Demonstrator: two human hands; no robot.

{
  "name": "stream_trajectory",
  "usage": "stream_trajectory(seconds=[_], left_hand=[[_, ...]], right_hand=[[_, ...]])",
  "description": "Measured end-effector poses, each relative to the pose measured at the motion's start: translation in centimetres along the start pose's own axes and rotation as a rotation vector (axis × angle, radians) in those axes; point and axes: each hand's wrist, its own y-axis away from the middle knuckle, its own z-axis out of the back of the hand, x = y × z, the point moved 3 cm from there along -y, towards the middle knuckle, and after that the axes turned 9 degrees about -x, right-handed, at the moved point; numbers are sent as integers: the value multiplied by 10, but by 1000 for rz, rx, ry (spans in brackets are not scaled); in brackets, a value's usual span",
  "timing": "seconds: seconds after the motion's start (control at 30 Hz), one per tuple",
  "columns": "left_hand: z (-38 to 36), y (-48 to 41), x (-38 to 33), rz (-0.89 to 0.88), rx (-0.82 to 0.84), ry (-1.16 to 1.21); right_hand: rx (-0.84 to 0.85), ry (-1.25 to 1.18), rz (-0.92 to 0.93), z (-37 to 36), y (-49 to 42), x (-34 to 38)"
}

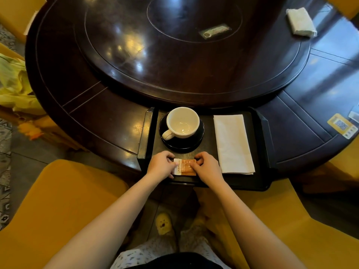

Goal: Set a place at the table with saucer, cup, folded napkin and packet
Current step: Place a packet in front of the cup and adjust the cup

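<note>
While the left hand and right hand are pinching opposite ends of the packet, lying on the tray just nearer than the saucer, any careless forward nudge is risking knocking it.

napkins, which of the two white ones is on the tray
The long folded napkin right of the cup, on the tray; the crumpled one lies across the table.

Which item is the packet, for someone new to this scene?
On the black rectangular tray at the round dark table's near edge, look below the white cup. The small orange-and-white paper packet lies there, pinched between left hand and right hand.
</note>
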Motion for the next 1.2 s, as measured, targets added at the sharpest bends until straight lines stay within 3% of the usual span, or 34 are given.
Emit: stream_trajectory(seconds=[0.27, 0.47, 0.9, 1.0, 1.07, 1.13, 1.2], left_hand=[[38, -25, -10, -28, -181, 45], [38, -40, -38, -121, -103, -45], [28, -37, -37, -180, -149, -53], [28, -34, -43, -279, -223, -153], [30, -34, -48, -341, -296, -196], [31, -36, -52, -344, -295, -192], [32, -40, -53, -327, -270, -172]], right_hand=[[-131, -186, -160, 30, -25, 2], [-72, -157, -272, 16, -54, 22], [-28, -143, -304, 20, -58, 22], [-140, 66, -221, 32, -57, 20], [-229, 70, -45, 43, -61, 27], [-139, -60, 182, 47, -64, 42], [1, -198, 249, 45, -64, 52]])
